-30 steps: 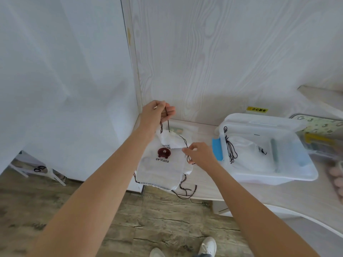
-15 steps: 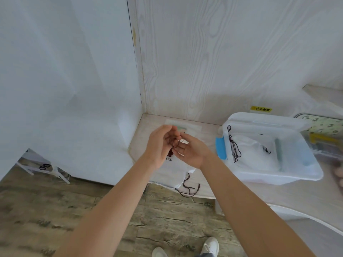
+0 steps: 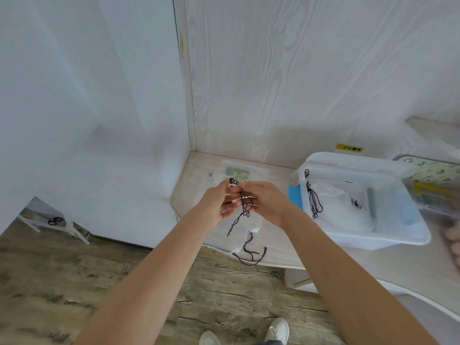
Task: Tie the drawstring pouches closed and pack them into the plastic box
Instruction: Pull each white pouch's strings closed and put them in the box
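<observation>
While both hands knot its cord | left hand (image 3: 219, 202), right hand (image 3: 266, 202) pinch dark drawstring (image 3: 245, 205) | white pouch (image 3: 245, 226) at table edge, unpacked | one pouch (image 3: 331, 202) already in plastic box (image 3: 378, 239) at 3 o'clock

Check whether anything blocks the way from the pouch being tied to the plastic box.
Nothing visible does. The pouch hangs from both hands left of the plastic box, which is open-topped; another pouch already lies inside, leaving room.

A pale wood-grain table (image 3: 278, 250) fills the corner. On it lie white pouches (image 3: 245, 231) at the near-left edge — cords dangling over — and an open plastic box (image 3: 388, 239) right (1 pouch inside).
</observation>
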